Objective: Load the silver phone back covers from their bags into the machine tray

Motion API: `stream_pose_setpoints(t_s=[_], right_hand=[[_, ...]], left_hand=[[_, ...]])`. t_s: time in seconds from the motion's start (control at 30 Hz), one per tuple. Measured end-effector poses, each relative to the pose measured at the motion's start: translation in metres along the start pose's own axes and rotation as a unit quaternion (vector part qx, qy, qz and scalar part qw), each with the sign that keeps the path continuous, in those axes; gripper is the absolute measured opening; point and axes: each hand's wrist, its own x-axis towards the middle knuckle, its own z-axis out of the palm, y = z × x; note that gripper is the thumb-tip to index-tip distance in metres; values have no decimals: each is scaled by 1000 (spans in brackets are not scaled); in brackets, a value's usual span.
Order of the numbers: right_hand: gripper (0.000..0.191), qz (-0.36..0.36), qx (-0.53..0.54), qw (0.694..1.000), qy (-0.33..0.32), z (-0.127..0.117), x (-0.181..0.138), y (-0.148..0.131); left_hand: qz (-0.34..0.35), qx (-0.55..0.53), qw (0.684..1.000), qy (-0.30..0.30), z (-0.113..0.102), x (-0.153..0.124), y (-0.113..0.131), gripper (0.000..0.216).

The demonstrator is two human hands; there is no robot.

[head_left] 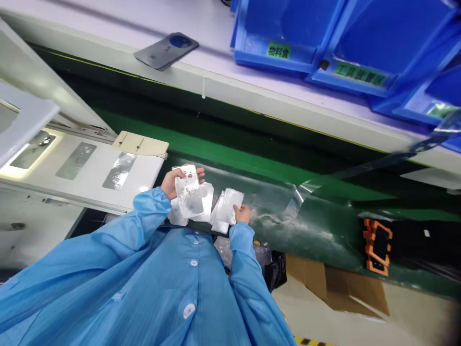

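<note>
My left hand (170,182) is closed on a glossy, see-through phone-back film (190,199) with small round holes near its top. The thumb lies on the film, and the fingers show behind it. More pale sheets (206,204) lie beneath and beside this film. My right hand (242,214) pinches the right edge of a fanned stack of white film sheets (226,207). That stack rests on or just above the green bench (266,192), close to my body; I cannot tell which.
On the left stands a white machine (142,178) with several phone-back pieces on it. A shelf (108,29) runs across the top, bearing grey phone backs (158,54) and blue bins (273,62). Clear tape or film (302,192) hangs at right, near an orange frame (377,247). Cardboard (334,286) lies below.
</note>
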Motion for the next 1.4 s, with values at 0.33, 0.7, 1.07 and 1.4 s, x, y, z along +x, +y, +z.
stream_pose_setpoints(t_s=[0.33, 0.7, 1.07, 1.4], right_hand=[[44, -85, 116, 976, -162, -26, -75, -80], [33, -318, -125, 906, -249, -29, -202, -193], [27, -479, -129, 724, -479, 66, -185, -265], [46, -523, -182, 814, -175, 208, -161, -325]], left_hand=[[-110, -137, 984, 40, -36, -38, 17, 27], [-126, -134, 979, -88, -55, -109, -31, 35], [-82, -119, 987, -64, -91, -163, -58, 31], [3, -212, 953, 217, -184, -246, -28, 44]])
